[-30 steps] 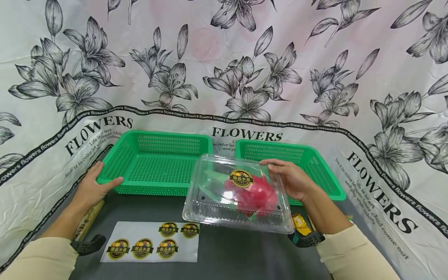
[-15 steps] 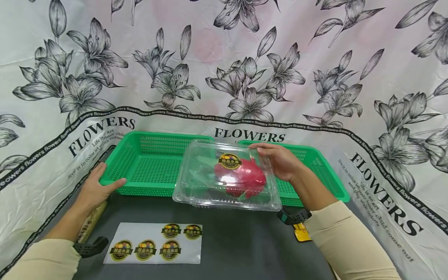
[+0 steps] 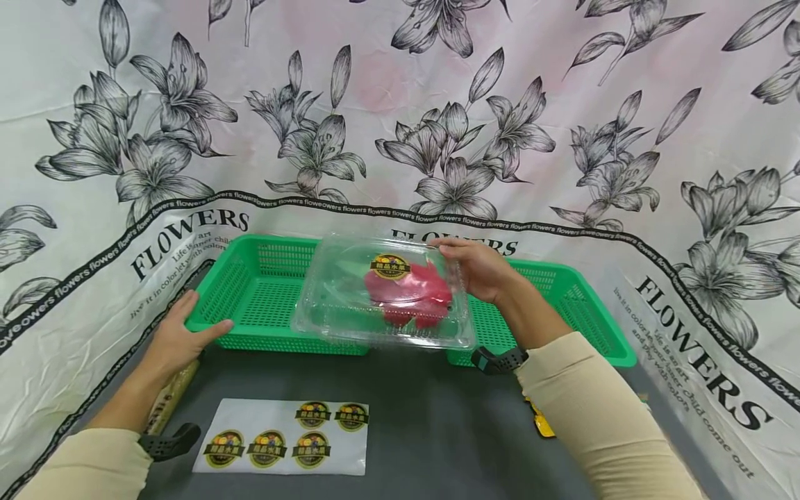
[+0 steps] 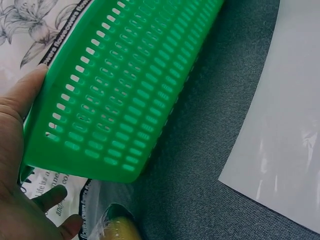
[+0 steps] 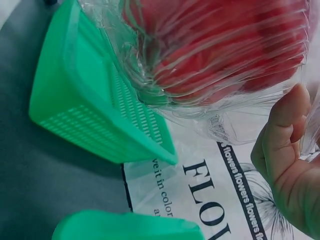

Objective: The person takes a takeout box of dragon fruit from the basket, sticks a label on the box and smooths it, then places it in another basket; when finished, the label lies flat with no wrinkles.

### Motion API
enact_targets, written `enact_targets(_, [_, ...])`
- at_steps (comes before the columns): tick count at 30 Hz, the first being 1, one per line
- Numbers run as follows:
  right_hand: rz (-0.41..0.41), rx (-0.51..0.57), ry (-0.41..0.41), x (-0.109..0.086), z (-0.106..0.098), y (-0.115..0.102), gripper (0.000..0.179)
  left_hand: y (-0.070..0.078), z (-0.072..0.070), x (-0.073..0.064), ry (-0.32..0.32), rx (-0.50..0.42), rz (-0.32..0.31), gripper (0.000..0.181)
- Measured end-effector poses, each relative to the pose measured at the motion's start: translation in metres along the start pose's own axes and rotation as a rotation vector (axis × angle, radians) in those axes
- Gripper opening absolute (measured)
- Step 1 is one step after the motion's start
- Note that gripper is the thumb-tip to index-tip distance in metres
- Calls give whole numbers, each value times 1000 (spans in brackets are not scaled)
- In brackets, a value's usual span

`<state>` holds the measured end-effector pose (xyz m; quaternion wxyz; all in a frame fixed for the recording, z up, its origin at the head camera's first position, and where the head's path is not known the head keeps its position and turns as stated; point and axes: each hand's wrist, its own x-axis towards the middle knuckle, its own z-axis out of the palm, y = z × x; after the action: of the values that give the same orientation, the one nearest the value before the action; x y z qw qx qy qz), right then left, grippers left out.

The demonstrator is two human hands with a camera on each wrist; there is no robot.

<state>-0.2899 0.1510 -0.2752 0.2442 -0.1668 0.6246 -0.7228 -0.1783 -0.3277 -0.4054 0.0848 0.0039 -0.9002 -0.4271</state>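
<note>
My right hand (image 3: 478, 269) grips the right far edge of a clear plastic clamshell box (image 3: 331, 312), tilted and held over the right part of the left green basket (image 3: 259, 342) and the gap beside it. Through the lid shows a red dragon fruit (image 3: 409, 293) with green tips, and paler green to its left. A round black and gold sticker (image 3: 390, 267) is on the lid. My left hand (image 3: 178, 339) straddles the near left corner of the left basket, thumb spread along the front; in the left wrist view the thumb (image 4: 30, 90) touches the rim.
A second green basket (image 3: 581, 330) stands at the right. A white sheet (image 3: 250, 410) with several round stickers lies on the dark table (image 3: 412, 430). Something yellow (image 3: 542, 420) lies partly under the right forearm. A long wrapped item (image 3: 169, 403) lies by the left wrist.
My right hand has carried the box up and to the left, away from me, now overlapping the left basket. The left hand stays at the basket corner.
</note>
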Motion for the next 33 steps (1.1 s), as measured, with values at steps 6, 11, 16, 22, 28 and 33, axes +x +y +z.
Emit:
enact_targets(6, [12, -5, -4, 21, 8, -1, 29, 0, 1, -1, 2, -9, -3, 98])
enact_targets(11, [3, 15, -3, 38, 14, -2, 31, -1, 0, -2, 13, -1, 1, 97])
enact_targets(16, [4, 32, 7, 56, 20, 0, 29, -3, -1, -2, 18, 7, 2, 98])
enact_targets(22, [21, 38, 19, 78, 26, 6, 28, -2, -1, -1, 17, 21, -4, 98])
enact_targets(28, [33, -5, 22, 97, 27, 16, 34, -1, 1, 2, 14, 29, -14, 98])
enact_targets(33, [49, -38, 29, 109, 30, 25, 35, -3, 1, 3, 14, 36, -19, 98])
